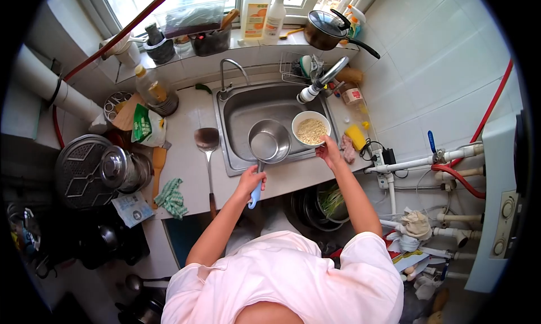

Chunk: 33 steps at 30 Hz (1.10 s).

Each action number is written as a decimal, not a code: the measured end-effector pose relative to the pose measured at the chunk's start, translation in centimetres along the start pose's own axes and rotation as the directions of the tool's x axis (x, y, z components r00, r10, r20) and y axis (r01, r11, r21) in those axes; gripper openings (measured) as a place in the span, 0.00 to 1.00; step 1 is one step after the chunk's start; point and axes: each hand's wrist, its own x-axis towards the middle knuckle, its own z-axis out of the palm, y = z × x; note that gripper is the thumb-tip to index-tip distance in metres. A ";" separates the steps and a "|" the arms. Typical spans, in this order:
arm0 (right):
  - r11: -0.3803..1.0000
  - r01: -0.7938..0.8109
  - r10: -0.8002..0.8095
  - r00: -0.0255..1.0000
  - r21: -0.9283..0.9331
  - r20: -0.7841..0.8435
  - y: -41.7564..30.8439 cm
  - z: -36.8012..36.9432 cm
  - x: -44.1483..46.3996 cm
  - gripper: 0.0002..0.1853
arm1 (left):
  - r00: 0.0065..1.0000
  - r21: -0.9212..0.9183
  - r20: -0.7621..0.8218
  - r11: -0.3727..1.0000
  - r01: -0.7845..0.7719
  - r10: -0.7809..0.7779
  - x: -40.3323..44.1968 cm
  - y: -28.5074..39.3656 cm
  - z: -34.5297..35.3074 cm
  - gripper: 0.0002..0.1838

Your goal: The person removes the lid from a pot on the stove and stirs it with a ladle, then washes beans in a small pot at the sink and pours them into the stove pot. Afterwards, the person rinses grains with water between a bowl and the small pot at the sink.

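My left hand is closed around the blue handle of a metal water scoop. The scoop looks empty and hovers over the front part of the steel sink. To its right, my right hand grips the near rim of a white bowl. Pale flaky grains, like oats, cover the bottom of this bowl. Scoop and bowl are close side by side. Above the bowl is the tap spout, with no water seen running from it.
On the counter left of the sink lie a long-handled spatula and a green checked cloth. A yellow sponge rests to the right. A lidded pan and spray bottles occupy the windowsill. Pipes run along the right wall.
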 end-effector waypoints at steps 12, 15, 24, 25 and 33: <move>0.671 0.153 0.027 0.973 -0.725 0.230 -14.7 -9.3 17.8 0.46 | 0.998 -0.086 0.005 0.995 0.056 -0.056 11.4 2.6 7.2 0.34; 0.615 0.158 0.110 0.953 -0.773 0.283 -16.7 -9.7 19.9 0.48 | 1.000 -0.071 -0.009 0.997 0.027 -0.028 13.2 2.1 7.6 0.34; 0.646 0.183 0.112 0.938 -0.741 0.329 -14.5 -11.5 20.6 0.44 | 0.995 -0.137 -0.088 0.990 0.036 -0.049 14.5 1.3 8.6 0.32; 0.689 0.182 0.109 0.931 -0.702 0.348 -13.6 -11.4 20.3 0.43 | 0.994 -0.122 -0.092 0.992 0.039 -0.050 14.4 1.3 8.5 0.32; 0.922 -0.055 0.208 0.906 -0.384 0.369 -3.8 -3.1 17.5 0.28 | 0.988 -0.160 -0.153 0.987 0.008 -0.033 14.0 -0.4 6.9 0.31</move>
